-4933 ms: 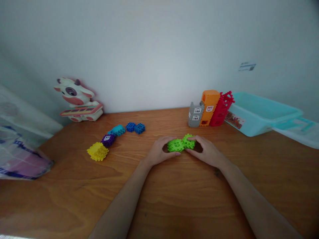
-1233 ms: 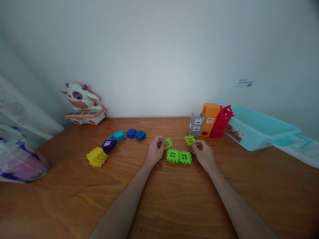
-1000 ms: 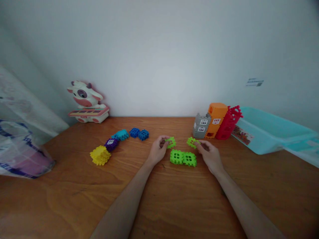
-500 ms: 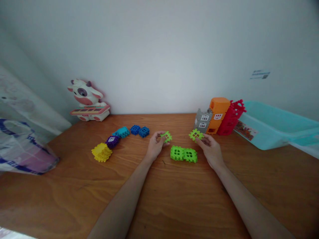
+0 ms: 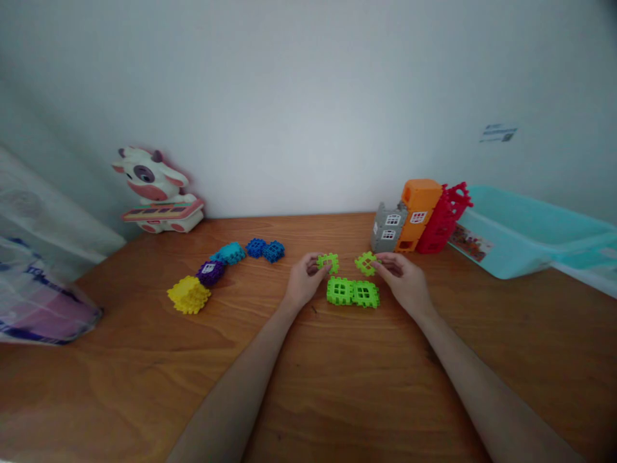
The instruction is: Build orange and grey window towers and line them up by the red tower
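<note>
Two joined green window blocks (image 5: 353, 292) lie on the wooden table (image 5: 337, 386) between my hands. My left hand (image 5: 304, 280) pinches a small green square piece (image 5: 328, 262) just above their left end. My right hand (image 5: 403, 281) pinches a second green square piece (image 5: 366, 262) above their right end. Both pieces are held a little off the table, close together but apart.
To the left lie a yellow block (image 5: 189, 294), a purple block (image 5: 210, 271), a teal block (image 5: 228, 253) and two blue blocks (image 5: 265, 249). A grey, orange and red tower cluster (image 5: 417, 215) stands by a teal bin (image 5: 525, 235). A cow toy (image 5: 154, 191) and plastic bag (image 5: 33, 302) sit far left.
Earlier both hands pressed the green blocks together; now the joined pair lies on the table. In the last half second both held pieces came closer to each other, above the pair.
</note>
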Demonstrator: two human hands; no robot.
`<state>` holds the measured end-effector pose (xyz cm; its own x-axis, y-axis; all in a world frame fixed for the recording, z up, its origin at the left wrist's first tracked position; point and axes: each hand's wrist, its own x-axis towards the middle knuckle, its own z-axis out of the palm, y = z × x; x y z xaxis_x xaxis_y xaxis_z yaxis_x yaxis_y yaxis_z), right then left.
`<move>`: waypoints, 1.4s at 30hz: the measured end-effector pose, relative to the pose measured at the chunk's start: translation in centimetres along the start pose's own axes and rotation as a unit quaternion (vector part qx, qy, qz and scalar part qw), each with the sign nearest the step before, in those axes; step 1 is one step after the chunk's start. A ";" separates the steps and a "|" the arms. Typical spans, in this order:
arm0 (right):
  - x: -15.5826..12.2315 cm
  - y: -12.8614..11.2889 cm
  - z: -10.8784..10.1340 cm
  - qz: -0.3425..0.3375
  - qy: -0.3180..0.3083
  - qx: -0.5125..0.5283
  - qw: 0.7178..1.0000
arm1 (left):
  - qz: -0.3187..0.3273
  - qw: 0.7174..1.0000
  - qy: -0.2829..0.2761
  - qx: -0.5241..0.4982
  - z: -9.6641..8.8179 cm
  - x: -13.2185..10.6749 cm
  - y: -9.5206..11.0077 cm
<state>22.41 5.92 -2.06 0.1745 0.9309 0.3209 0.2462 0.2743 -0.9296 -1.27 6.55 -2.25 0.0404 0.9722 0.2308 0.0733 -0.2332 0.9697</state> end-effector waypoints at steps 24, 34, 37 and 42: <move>0.2 -0.4 0.1 -0.052 -0.098 -0.159 0.981 | 0.032 0.972 -0.039 0.231 0.1 -0.5 0.9; -0.4 -1.0 0.3 -0.064 -0.092 -0.190 0.975 | 0.025 0.971 -0.052 0.231 0.2 -0.5 0.8; -0.6 -1.3 0.4 -0.076 -0.101 -0.194 0.973 | 0.019 0.976 -0.057 0.209 0.2 -0.5 0.7; -0.9 -1.8 0.2 -0.088 -0.093 -0.216 0.968 | 0.023 0.979 -0.045 0.197 0.2 -0.5 0.5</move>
<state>21.59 4.67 -0.74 -0.0719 0.9172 0.3918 0.6386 0.3441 -0.6883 -1.06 5.93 -1.87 0.1399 0.9584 0.2487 0.4471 -0.2852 0.8478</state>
